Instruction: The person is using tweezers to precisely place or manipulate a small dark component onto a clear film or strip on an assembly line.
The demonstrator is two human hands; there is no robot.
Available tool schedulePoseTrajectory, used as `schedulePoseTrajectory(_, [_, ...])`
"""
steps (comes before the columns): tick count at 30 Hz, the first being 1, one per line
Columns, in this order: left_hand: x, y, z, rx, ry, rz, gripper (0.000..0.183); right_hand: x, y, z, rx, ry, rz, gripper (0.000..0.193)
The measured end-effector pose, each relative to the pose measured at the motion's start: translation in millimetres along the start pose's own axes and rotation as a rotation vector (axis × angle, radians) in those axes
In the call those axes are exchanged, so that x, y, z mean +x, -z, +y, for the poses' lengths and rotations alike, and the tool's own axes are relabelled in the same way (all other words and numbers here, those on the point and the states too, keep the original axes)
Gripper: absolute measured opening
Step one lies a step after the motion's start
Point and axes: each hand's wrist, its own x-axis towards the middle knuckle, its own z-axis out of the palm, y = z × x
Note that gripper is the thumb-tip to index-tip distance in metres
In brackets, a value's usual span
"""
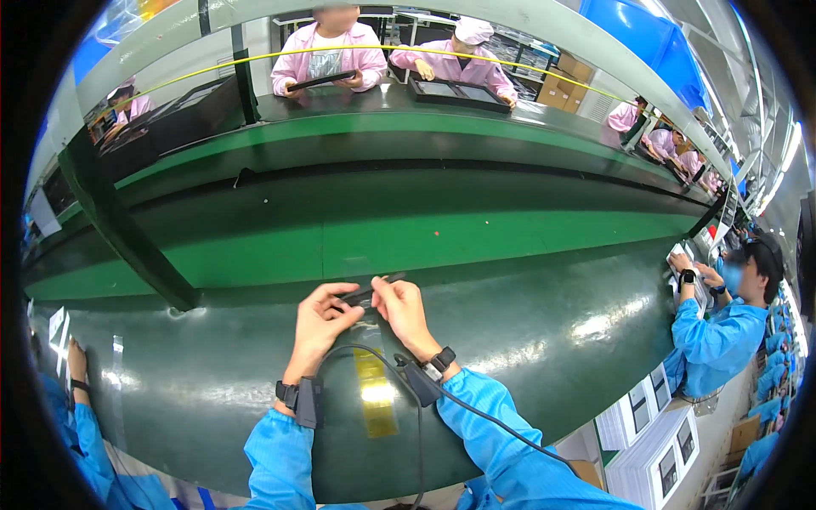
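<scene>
Over the dark green tabletop point(255, 340), my two hands hold a thin, dark, strip-like object point(357, 297) between them; its exact kind is too small to make out. Fingers and thumb of my left hand point(320, 321) close on its left end. My right hand point(401, 311) pinches it farther right, and a dark tip sticks out beyond those fingers. Both wrists wear black straps with small dark boxes, joined to a black cable point(501, 433) that runs along my right sleeve. Just below my hands, a strip of yellow tape point(375, 393) is stuck to the table.
A green conveyor belt point(340, 229) runs across beyond the table, with a dark post point(127, 225) at left. People in pink work opposite, one with a black tray point(459, 93). Co-workers in blue sit on both sides. Stacked white printed boxes point(654, 459) stand at lower right.
</scene>
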Motion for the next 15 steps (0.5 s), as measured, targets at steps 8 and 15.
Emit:
schedulePoseTrajectory(8, [3,3,-10,-0.029,0.013,0.056,0.024,-1,-2,-4,-0.104,0.018,-0.08,0.051])
schedulePoseTrajectory(15, [2,6,-13,0.005,0.001,-0.013,0.018,-1,-7,-5,-0.158,0.085,-0.095,0.055])
